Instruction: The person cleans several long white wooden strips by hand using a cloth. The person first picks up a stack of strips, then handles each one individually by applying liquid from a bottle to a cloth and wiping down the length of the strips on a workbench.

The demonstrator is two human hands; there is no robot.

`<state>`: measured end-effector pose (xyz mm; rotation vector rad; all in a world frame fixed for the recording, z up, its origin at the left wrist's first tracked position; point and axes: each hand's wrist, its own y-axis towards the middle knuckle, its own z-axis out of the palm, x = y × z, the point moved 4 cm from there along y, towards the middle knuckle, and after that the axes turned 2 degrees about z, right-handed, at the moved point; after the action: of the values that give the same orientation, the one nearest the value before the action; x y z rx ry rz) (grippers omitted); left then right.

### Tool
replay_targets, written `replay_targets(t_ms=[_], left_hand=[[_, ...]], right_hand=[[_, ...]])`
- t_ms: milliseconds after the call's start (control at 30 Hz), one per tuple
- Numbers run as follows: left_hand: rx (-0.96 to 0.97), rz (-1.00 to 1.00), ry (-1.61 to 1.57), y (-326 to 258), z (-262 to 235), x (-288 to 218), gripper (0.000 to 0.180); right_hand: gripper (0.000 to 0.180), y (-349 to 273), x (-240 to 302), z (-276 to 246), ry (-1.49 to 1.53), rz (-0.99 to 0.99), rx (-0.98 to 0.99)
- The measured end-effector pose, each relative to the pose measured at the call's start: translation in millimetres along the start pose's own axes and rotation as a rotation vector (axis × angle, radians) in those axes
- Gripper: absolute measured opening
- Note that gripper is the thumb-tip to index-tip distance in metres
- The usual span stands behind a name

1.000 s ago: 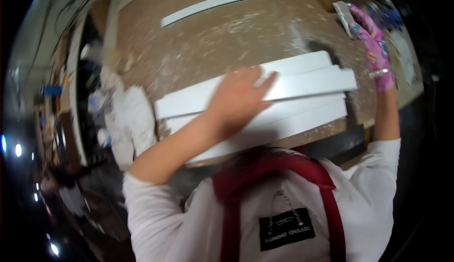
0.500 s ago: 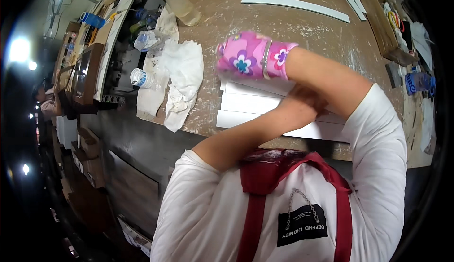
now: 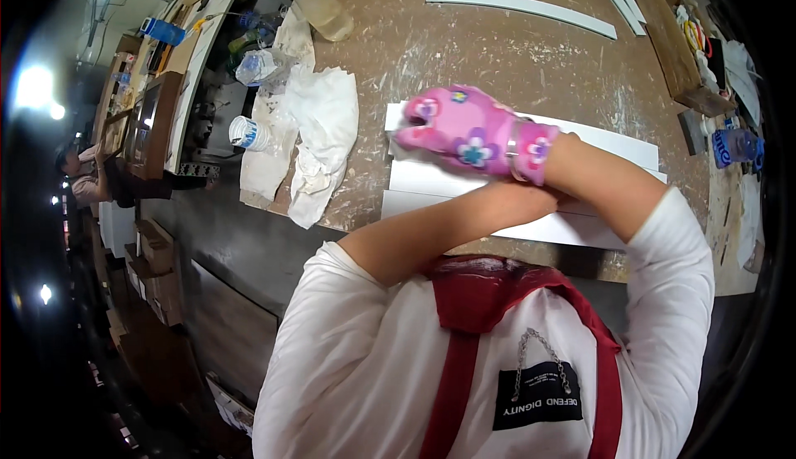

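Hands crossed over three white boards at the desk's near edge.

Right hand (image 3: pixel 464 131), in a pink flowered glove, reaches across and lies flat with fingers spread on the left end of the stacked white boards (image 3: pixel 613 140); its grip is released, pressing rather than closing. Left hand is hidden under the right forearm, so its grip cannot be told. Three boards show, overlapping. One white rag (image 3: pixel 319 140) lies crumpled by the desk's (image 3: pixel 464 53) left edge, with two plastic bottles (image 3: pixel 249 133) beside it. One thin white strip (image 3: pixel 522 7) lies toward the far edge.
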<state>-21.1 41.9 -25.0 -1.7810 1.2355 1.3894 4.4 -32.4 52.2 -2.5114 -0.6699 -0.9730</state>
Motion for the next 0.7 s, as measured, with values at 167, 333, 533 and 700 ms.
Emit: replay_targets(t_ms=[167, 333, 533, 700], left_hand=[[-0.037, 0.128, 0.481, 5.6, 1.6, -2.3, 0.046], [-0.190, 0.302, 0.890, 2.7, -11.7, -43.3, 0.032], [0.081, 0.325, 0.731, 12.0, -14.9, -53.1, 0.028], [-0.003, 0.270, 0.802, 33.0, -38.7, -47.2, 0.016]], right_hand=[[0.022, 52.2, 17.3, -6.5, -0.383, -0.174, -0.148], [0.030, -24.5, -9.9, -67.1, -0.434, -0.497, -0.600], [0.038, -171.5, -44.9, -122.0, -0.259, -0.124, -0.741], [0.044, -308.0, -93.9, -116.2, 0.143, 0.199, -1.102]])
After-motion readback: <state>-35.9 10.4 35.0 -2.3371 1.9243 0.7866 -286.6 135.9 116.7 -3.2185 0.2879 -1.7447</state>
